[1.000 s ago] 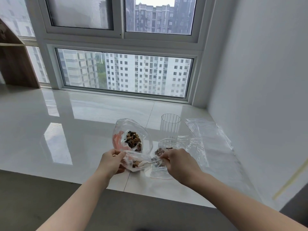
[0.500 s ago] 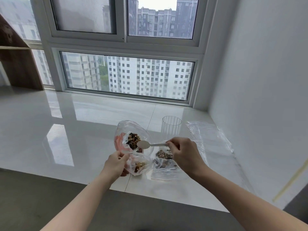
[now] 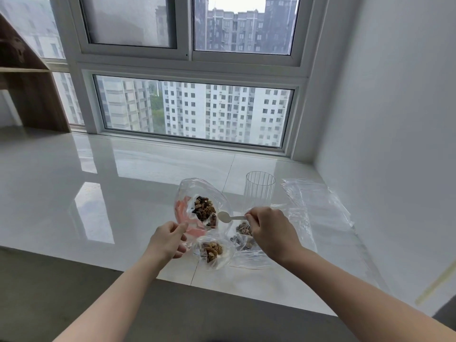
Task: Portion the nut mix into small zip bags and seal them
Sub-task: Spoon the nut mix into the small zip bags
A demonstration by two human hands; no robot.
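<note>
A large clear bag [image 3: 197,188] with an orange-pink patch stands open on the white sill and holds the nut mix [image 3: 204,210]. My right hand [image 3: 270,230] grips a small pale spoon [image 3: 228,217], its bowl at the big bag's mouth beside the nuts. My left hand [image 3: 167,239] pinches the rim of a small zip bag [image 3: 214,253] with some nuts in it, just in front of the big bag. Another small bag with nuts [image 3: 244,239] lies under my right hand.
A clear ribbed glass [image 3: 259,188] stands behind my right hand. Flat empty zip bags [image 3: 318,206] lie to the right along the white wall. The glossy sill [image 3: 98,193] ends at a grey front ledge. A wooden shelf [image 3: 27,77] stands far left.
The spoon came up out of the small bag and moved back to the big bag's mouth. My left hand kept hold of the small bag, which now hangs lower.
</note>
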